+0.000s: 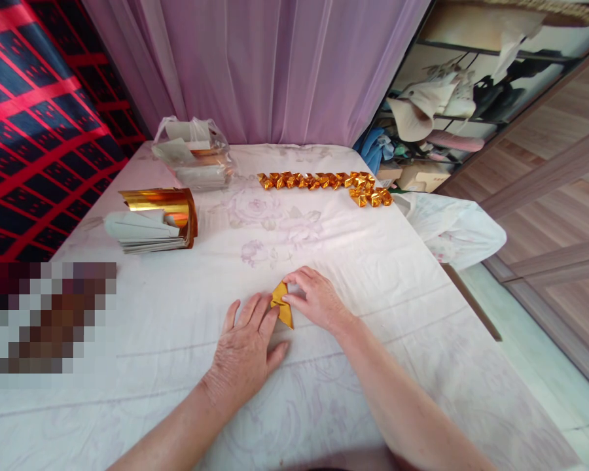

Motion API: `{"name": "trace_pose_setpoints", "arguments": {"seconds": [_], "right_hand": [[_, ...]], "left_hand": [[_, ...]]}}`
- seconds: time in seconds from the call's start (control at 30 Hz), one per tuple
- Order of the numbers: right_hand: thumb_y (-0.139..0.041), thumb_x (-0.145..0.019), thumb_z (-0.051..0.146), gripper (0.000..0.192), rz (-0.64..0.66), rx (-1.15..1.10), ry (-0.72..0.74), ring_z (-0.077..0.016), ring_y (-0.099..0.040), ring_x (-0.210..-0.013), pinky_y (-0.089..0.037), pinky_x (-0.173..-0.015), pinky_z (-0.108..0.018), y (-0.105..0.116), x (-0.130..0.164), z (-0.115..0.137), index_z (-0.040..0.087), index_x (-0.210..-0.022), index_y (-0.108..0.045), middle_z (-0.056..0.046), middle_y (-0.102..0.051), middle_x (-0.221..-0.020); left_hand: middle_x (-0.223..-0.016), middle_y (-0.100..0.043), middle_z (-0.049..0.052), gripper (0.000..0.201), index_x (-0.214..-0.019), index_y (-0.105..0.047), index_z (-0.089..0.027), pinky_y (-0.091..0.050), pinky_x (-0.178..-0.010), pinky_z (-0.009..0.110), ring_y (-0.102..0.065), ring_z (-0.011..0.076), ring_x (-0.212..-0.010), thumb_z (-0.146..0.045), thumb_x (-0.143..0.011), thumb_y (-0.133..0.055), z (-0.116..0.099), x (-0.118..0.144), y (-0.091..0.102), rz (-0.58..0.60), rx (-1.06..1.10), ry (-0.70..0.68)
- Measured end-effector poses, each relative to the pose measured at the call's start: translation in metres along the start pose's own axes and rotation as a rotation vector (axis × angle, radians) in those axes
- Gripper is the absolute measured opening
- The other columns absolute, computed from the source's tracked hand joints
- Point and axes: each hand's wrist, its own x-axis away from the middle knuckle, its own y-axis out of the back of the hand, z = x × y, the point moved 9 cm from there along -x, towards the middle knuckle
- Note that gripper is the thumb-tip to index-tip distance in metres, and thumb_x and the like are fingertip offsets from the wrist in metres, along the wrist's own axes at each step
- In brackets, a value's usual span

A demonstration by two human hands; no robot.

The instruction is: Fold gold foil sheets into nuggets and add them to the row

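A small piece of folded gold paper [281,305] lies on the cloth-covered table between my two hands, with pointed ends at top and bottom. My left hand [248,343] rests palm down with fingers spread, its index and middle fingertips on the paper's left side; the thumb lies apart on the cloth. From the right, my right hand [319,299] has thumb and forefinger on the paper's right edge, its other fingers curled. The fingertips cover part of the folds.
Finished gold folded-paper pieces [319,181] form a row at the back right. At the left stand a stack of gold-and-white paper sheets [152,242] and a clear plastic bag [201,173] of paper. A white plastic bag [459,229] hangs beyond the table's right edge, near shelves [500,121].
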Motion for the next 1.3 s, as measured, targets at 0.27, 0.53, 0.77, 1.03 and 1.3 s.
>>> {"name": "trace_pose_setpoints", "arguments": {"seconds": [0.27,0.53,0.77,1.03,1.3], "right_hand": [[-0.076,-0.078,0.028,0.04,0.084,-0.007,0.047,-0.0212,-0.057,-0.106,-0.045,-0.097,-0.039,0.003,0.007,0.008,0.024,-0.115,-0.061,-0.005,-0.06,-0.111],[-0.081,-0.072,0.032,0.06,0.164,0.019,0.055,-0.0242,-0.053,-0.115,-0.041,-0.103,-0.042,0.002,0.015,0.014,0.023,-0.126,-0.057,-0.007,-0.057,-0.12],[-0.083,-0.068,0.036,0.067,0.188,0.02,0.068,-0.0245,-0.054,-0.115,-0.041,-0.102,-0.043,0.001,0.014,0.013,0.025,-0.128,-0.056,-0.007,-0.057,-0.122],[-0.076,-0.079,0.029,0.042,0.112,0.019,-0.032,-0.0187,-0.061,-0.094,-0.047,-0.086,-0.034,0.001,-0.002,0.004,0.02,-0.117,-0.061,-0.004,-0.064,-0.103],[-0.07,-0.082,0.022,0.033,0.071,-0.006,-0.208,-0.013,-0.061,-0.075,-0.044,-0.073,-0.026,0.0,-0.012,-0.011,0.023,-0.115,-0.064,0.002,-0.067,-0.088]], "left_hand": [[-0.138,-0.059,0.01,0.046,-0.125,-0.061,-0.017,-0.027,-0.112,0.052,-0.047,0.0297,-0.131,-0.045,-0.088,-0.057,-0.001,0.0,0.002,-0.005,-0.017,-0.002],[-0.138,-0.059,0.01,0.044,-0.125,-0.061,-0.019,-0.026,-0.113,0.051,-0.047,0.03,-0.131,-0.044,-0.088,-0.057,0.0,-0.001,0.001,0.005,-0.013,0.011],[-0.138,-0.058,0.012,0.043,-0.124,-0.061,-0.018,-0.028,-0.111,0.054,-0.046,0.0318,-0.131,-0.041,-0.089,-0.053,-0.001,-0.001,0.0,0.012,-0.023,-0.019],[-0.141,-0.056,0.011,0.043,-0.126,-0.06,-0.018,-0.028,-0.111,0.054,-0.046,0.0312,-0.132,-0.04,-0.09,-0.054,-0.002,0.0,0.0,0.022,-0.033,-0.03],[-0.139,-0.057,0.011,0.042,-0.124,-0.061,-0.018,-0.029,-0.111,0.053,-0.046,0.0314,-0.131,-0.04,-0.089,-0.055,-0.001,0.0,0.0,0.004,-0.017,-0.021]]}}
